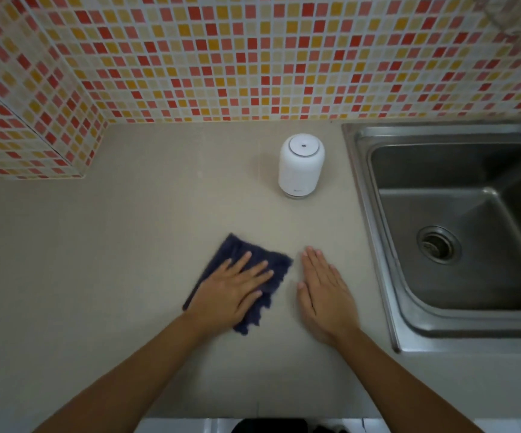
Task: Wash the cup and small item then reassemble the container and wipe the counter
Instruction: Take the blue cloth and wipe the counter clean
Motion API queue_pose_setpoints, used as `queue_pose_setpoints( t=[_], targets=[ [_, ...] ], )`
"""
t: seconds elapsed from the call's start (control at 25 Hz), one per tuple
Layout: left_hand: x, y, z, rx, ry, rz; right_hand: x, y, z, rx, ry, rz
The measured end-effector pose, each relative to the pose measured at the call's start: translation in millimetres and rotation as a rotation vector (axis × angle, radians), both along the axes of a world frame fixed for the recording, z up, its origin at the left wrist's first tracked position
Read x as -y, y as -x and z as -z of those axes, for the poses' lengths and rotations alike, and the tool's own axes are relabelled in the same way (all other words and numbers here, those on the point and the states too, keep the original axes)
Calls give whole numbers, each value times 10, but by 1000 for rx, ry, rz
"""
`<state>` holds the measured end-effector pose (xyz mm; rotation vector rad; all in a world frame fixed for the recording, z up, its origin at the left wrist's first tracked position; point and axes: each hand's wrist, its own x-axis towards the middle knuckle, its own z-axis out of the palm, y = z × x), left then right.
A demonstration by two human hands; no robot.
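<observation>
Two bare hands lie flat on the beige stone counter (96, 276). Leftmost, the left hand (232, 290) presses a dark blue fringed cloth (246, 260) down with fingers spread wide, likely to wipe. Just beside it, the right hand (323, 295) rests palm-down, fingers straight and together, holding nothing, probably bracing. Farther back stands the white rounded plastic container (301, 165), apparently reassembled, clear of the wiping. Rightmost, the stainless steel sink (374, 245) holds nothing.

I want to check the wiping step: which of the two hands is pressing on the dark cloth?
The left hand lies flat on the dark blue cloth. The right hand rests open on the bare counter beside it, nearer the sink.
</observation>
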<state>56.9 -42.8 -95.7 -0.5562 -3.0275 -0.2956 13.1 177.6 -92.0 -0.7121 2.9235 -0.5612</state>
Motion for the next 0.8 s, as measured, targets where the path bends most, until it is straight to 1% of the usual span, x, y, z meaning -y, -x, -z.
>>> queue_pose_setpoints(
  t=[0.08, 0.16, 0.2, 0.24, 0.28, 0.36, 0.44, 0.52, 0.6, 0.68, 0.8],
  targets=[
    [22, -595, -28, 56, -12, 141, -189, 49, -76, -14, 6, 5],
    [307, -836, -40, 59, 9, 223, -536, 108, -125, -70, -38, 69],
    [462, -788, -28, 63, 17, 193, -715, 130, -145, -79, -60, 101],
    [554, -647, -24, 70, 8, 111, -876, 142, -149, -76, -88, 113],
    [578, -436, -31, 80, -17, -15, -1001, 141, -129, -50, -118, 105],
    [393, 28, -40, 101, -39, -250, -1124, 120, -75, 54, -141, 83],
    [-7, 398, -68, 110, -30, -320, -1116, 135, -51, 88, -139, 82],
    [-398, 573, -94, 125, -36, -284, -1094, 131, -49, 90, -141, 88],
    [-691, 537, -89, 150, -43, -225, -1117, 129, -42, 92, -139, 84],
    [-894, 353, -77, 133, -38, -118, -1135, 137, -40, 99, -135, 73],
    [-1116, -22, -4, 58, 9, 5, -1125, 132, -34, 84, -121, 73]
  ],
)
